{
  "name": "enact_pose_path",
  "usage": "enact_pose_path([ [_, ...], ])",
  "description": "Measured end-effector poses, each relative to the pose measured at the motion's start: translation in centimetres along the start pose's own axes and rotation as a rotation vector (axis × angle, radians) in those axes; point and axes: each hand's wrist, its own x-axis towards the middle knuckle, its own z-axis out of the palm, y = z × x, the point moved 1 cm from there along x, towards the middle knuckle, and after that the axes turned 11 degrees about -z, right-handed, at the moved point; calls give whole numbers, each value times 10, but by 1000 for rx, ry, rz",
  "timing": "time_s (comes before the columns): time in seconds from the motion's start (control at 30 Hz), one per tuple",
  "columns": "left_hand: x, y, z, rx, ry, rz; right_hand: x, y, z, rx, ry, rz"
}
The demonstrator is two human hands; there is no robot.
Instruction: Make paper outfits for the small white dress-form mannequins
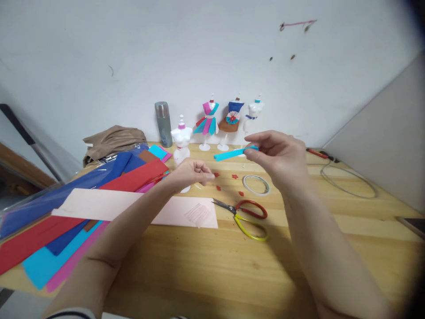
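Note:
Between the thumb and fingers of my right hand (277, 153) is a narrow bright-blue paper strip (230, 154), raised above the table and pointing left. My left hand (194, 172) hovers left of the strip's free end, apart from it. Its fingers are curled together, and whatever they may hold is hidden. Below the hands lie scissors (236, 207) with one red and one yellow handle, their blade tips by a pale pink paper sheet (172, 212). A roll of tape (256, 185) lies flat under my right hand. Small red flower-like cutouts (235, 177) are scattered between the hands.
A white mannequin (181, 136) stands behind my left hand; dressed mannequins (210, 117) line the wall. A bottle (163, 124) and brown cloth (113, 141) are at the back left. Coloured sheets (133, 176) pile up left. A cable (348, 192) loops on the right.

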Motion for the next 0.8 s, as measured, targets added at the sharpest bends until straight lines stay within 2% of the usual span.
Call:
enact_pose_path([
  [0.13, -7, 2, 14, 21, -93, 5, 0, 1, 5, 240, 83, 90],
  [0.23, -16, 4, 26, -105, -28, 104, -8, 4, 21, 353, 51, 166],
  [0.37, -25, 5, 31, -269, 136, 290, -23, 5, 45, 289, 36, 168],
  [0.5, -28, 5, 36, -469, 232, 333, -35, 2, 62, 276, 121, 113],
  [0.63, -27, 5, 44, -584, 216, 323, -42, 0, 68, 243, 176, 55],
  [0.8, -25, 5, 46, -586, 210, 340, -45, 0, 68, 121, 178, -33],
])
